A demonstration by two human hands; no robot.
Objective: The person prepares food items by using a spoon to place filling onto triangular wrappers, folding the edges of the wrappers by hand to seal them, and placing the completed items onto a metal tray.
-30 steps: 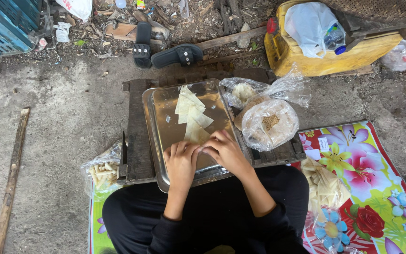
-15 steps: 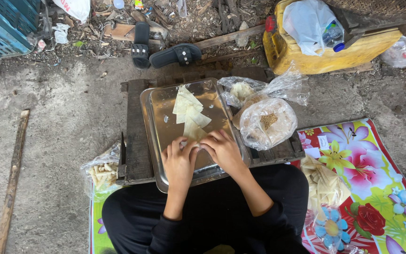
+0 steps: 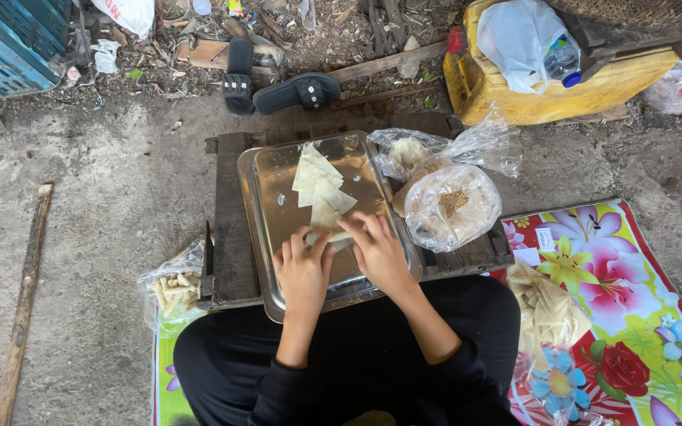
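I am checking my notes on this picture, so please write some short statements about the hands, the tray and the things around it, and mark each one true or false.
1. Both hands, left hand and right hand, are over the metal tray. True.
2. The pale triangular wrappers lie on the tray. True.
3. The tray rests directly on the flowered mat. False: it rests on a dark wooden pallet.
4. The two black sandals lie beyond the pallet, on the ground. True.
5. The clear bag holding rolled pieces is at the person's right. False: it is at the left, beside the pallet.
6. The yellow jerrycan stands upright. False: it lies on its side.
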